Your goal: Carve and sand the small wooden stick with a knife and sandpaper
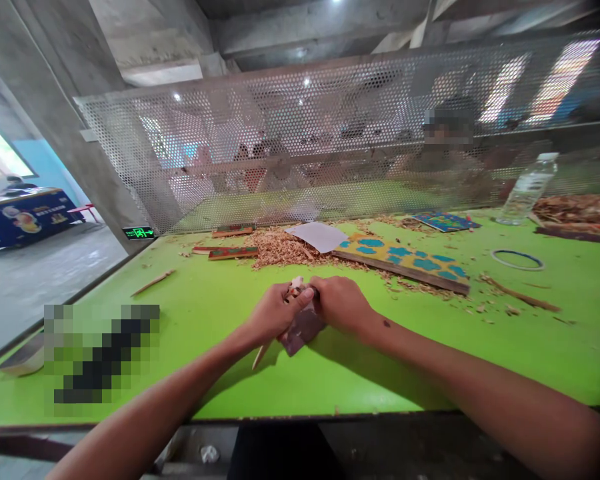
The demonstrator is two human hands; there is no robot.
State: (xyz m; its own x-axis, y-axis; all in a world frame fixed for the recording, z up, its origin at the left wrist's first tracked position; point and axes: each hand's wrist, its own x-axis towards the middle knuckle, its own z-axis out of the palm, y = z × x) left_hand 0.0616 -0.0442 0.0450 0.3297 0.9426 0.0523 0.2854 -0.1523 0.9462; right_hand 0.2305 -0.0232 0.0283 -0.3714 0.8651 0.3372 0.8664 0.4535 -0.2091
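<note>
My left hand (274, 312) and my right hand (343, 301) meet over the middle of the table, both closed on a glossy purplish packet (303, 333). The left thumb presses near its top edge, while the right fist grips the upper right side. Between the fingers shows a small pale, partly coloured bit (297, 285); its kind is unclear. A thin pointed wooden stick (261, 357) juts out below my left hand, and I cannot tell whether it is held or lies on the table. The fingertips are largely hidden.
Wood shavings (275, 248), a white paper sheet (319, 237) and a painted board (405, 260) lie beyond my hands on the green table (195, 340). To the right are a tape roll (517, 260) and a bottle (527, 190). A perforated metal screen (330, 140) stands behind.
</note>
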